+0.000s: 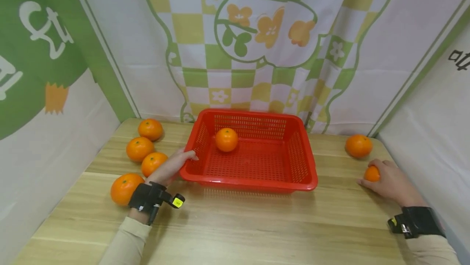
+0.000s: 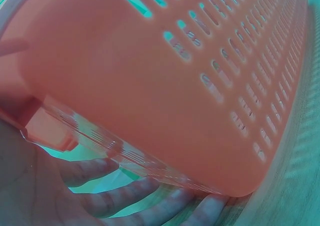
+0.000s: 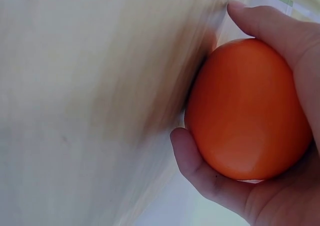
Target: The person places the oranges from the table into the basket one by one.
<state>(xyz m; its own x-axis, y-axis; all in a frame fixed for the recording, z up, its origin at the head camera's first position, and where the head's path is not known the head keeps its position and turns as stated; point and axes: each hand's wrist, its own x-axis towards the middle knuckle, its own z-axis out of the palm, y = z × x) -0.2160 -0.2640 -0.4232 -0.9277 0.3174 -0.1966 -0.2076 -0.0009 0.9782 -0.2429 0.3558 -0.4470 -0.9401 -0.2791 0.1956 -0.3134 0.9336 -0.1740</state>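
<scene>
A red plastic basket (image 1: 253, 182) with slotted walls stands on the table, one orange (image 1: 226, 140) lying inside near its back left. My left hand (image 1: 174, 168) grips the basket's left side, the thumb over the rim. Seen from the left wrist, the fingers (image 2: 127, 193) of that hand spread along the outer wall of the basket (image 2: 125, 85). On the right, my right hand (image 1: 394, 182) holds another orange (image 1: 372, 173) close to the tabletop. The right wrist view has thumb and fingers curved around this orange (image 3: 247, 110).
Several oranges (image 1: 140, 149) sit at the table's left, one of them (image 1: 126, 188) beside my left wrist. Behind my right hand lies a further orange (image 1: 358, 146). Patterned cloth (image 1: 242, 77) hangs along the back of the wooden table (image 1: 249, 232), with printed panels at both sides.
</scene>
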